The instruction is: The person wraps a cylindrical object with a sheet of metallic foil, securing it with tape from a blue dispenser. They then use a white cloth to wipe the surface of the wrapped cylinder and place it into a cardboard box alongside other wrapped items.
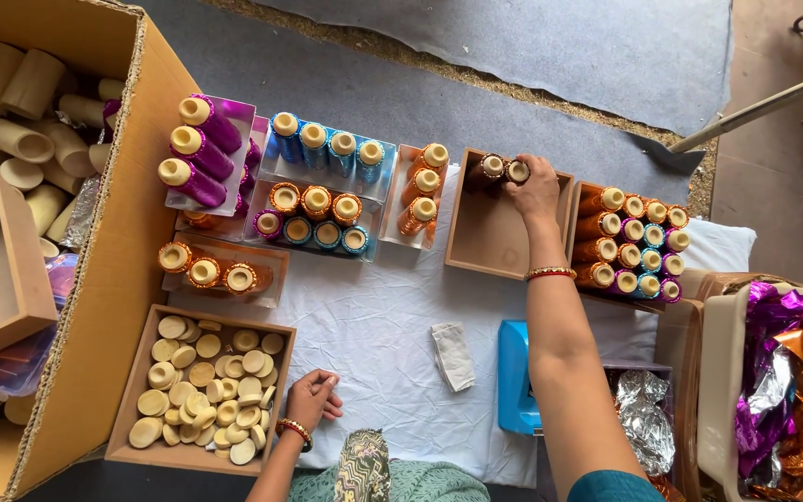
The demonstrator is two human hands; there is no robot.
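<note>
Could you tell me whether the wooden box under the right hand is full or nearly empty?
Nearly empty: the wooden box shows a bare floor, with only two brown spools at its far edge, where the right hand rests.

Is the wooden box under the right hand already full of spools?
No, the wooden box holds only two brown spools at its far edge under the right hand.

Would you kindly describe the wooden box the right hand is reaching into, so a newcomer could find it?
On the white cloth, find the far row of trays. The wooden box sits beside the full box of foil-wrapped cylinders. Unlike its neighbours it is nearly empty, holding two brown cylinders under the right hand.
</note>
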